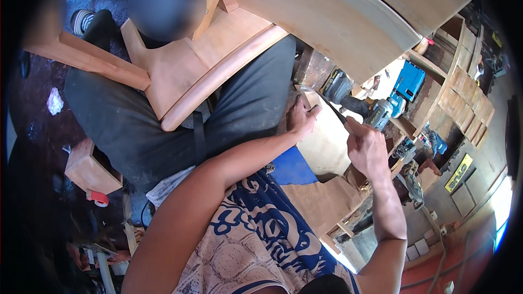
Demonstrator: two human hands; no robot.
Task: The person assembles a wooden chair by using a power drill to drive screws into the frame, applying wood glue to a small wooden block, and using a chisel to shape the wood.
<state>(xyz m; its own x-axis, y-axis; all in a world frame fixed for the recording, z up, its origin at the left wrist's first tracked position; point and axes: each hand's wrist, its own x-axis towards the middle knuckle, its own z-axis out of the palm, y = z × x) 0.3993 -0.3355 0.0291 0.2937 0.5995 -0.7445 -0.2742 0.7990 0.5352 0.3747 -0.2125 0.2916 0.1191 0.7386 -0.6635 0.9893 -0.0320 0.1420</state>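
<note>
My right hand (368, 149) is closed around the near end of a thin, dark, narrow-bladed tool (333, 110); its exact kind is unclear. Its far end slants toward my left hand (303, 117), whose fingers are curled by a pale curved strip (308, 89). Whether the left fingers grip that strip cannot be made out. Beneath both hands lies a pale sheet (321, 136) on the bench at my right. Across my dark-trousered lap rests a wooden frame (180, 73) with a rounded front rail and upright legs, touched by neither hand.
Beyond my right hand lie a cordless power tool (378, 111) and a blue case (408, 80). Large wooden panels (327, 16) stand at the far side. Low on the left are a wooden block (92, 166) and a red tape roll (98, 198). Wooden shelving (463, 98) lines the right.
</note>
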